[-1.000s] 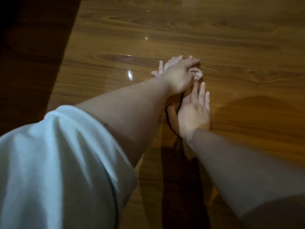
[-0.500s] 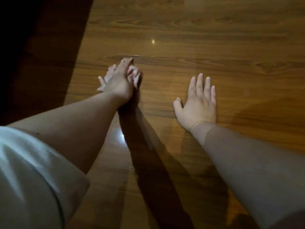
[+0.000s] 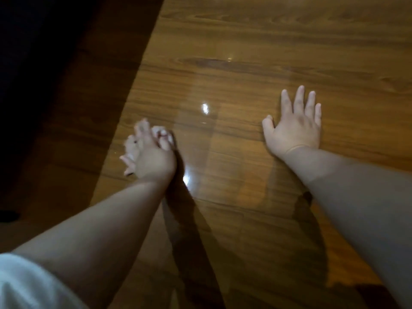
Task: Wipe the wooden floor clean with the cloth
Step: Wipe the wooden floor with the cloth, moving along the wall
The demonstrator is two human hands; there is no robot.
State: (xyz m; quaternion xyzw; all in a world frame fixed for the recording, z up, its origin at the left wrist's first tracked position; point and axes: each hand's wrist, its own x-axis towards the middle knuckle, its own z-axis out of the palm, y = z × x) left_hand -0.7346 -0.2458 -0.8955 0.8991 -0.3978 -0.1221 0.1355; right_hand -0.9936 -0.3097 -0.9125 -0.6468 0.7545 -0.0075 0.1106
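Hidden: most of the cloth (image 3: 130, 150) lies under the left hand (image 3: 153, 161). Only pale folds show at the hand's outer edge and past its fingertips.
Hard to make out: the cloth and the left fingers are blurred, so the cloth's shape and any pattern cannot be told.
Dark area: far to the left of the right hand (image 3: 294, 128) the wooden floor (image 3: 245, 52) falls into a deep shadow band (image 3: 44, 85), and nothing there can be read.
Cut off: both forearms run out at the bottom edge. A white sleeve (image 3: 26, 284) is clipped by the lower left corner.
Left hand: fingers curled round the cloth, holding it down on the floor.
Right hand: palm down on the floor, fingers straight and slightly spread, holding nothing.
Cloth place: on the floor, well apart to the left of the right hand and a little nearer the person.
Count: two hands, one cloth, one sleeve.
Reflections: three bright spots on the glossy boards, all left of the right hand. The largest (image 3: 205, 108) lies between the two hands.
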